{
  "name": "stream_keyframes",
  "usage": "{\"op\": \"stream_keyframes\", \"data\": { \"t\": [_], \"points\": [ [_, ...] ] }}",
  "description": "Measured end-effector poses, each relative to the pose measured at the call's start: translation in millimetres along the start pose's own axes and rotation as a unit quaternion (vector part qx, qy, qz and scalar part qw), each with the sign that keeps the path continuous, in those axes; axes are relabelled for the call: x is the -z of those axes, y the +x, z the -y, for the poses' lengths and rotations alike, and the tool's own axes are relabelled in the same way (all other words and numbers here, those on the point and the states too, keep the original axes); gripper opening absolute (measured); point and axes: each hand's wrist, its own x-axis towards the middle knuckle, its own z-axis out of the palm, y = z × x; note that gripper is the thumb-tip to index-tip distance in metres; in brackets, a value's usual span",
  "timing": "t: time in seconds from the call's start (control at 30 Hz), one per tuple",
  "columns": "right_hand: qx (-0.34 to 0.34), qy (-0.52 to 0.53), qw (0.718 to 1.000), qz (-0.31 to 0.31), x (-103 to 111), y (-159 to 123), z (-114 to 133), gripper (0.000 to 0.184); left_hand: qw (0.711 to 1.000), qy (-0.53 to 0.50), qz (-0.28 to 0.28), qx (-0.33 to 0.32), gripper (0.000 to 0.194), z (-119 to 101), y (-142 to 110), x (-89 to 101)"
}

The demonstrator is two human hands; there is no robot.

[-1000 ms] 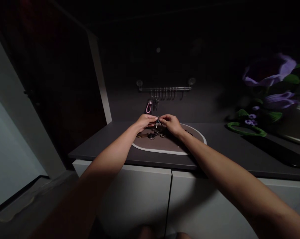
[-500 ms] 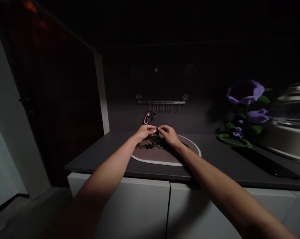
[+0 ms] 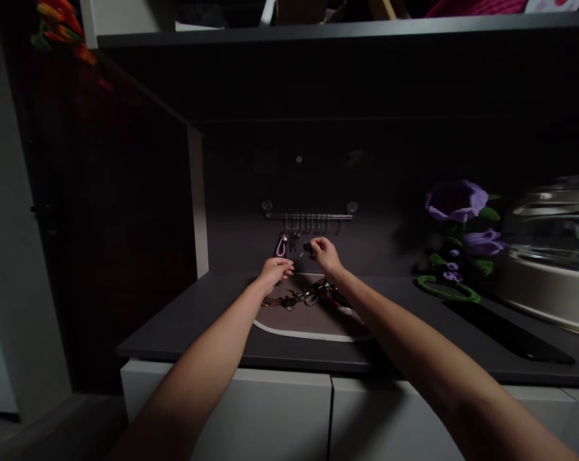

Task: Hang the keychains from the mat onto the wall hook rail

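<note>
The left hand (image 3: 276, 270) is now apart from the key (image 3: 307, 247); the right hand (image 3: 325, 253) alone holds it, raised nearer the hooks (image 3: 318, 224).

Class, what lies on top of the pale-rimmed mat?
On the mat lie small metallic items, something red among them. The right forearm covers part of its right side, so anything there is hidden.

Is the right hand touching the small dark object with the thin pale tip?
Touching. The head view shows the right hand gripping the small dark object at its fingertips, the pale tip jutting down and left.
</note>
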Motion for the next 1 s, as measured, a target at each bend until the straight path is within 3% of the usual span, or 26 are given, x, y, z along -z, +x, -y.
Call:
{"op": "stream_keyframes", "data": {
  "t": [0.17,0.37,0.47,0.8,1.0],
  "points": [
    [-0.012,-0.022,0.999,-0.035,-13,27,2,0.023,1.000,0.005,-0.011,0.017,0.009,1,2,-0.1],
    [0.023,-0.101,0.987,-0.126,-24,51,1,0.021,1.000,0.006,-0.013,0.019,0.008,2,3,0.4],
    [0.004,-0.142,0.978,-0.154,-27,56,4,0.020,1.000,0.007,-0.012,0.015,0.008,2,3,0.1],
    [-0.030,-0.185,0.962,-0.197,-38,61,7,0.019,1.000,0.008,-0.012,0.007,0.011,-1,1,0.8],
    [-0.041,-0.206,0.957,-0.198,-37,64,-4,0.020,1.000,0.006,-0.017,0.008,0.012,1,5,1.3]
  ]
}}
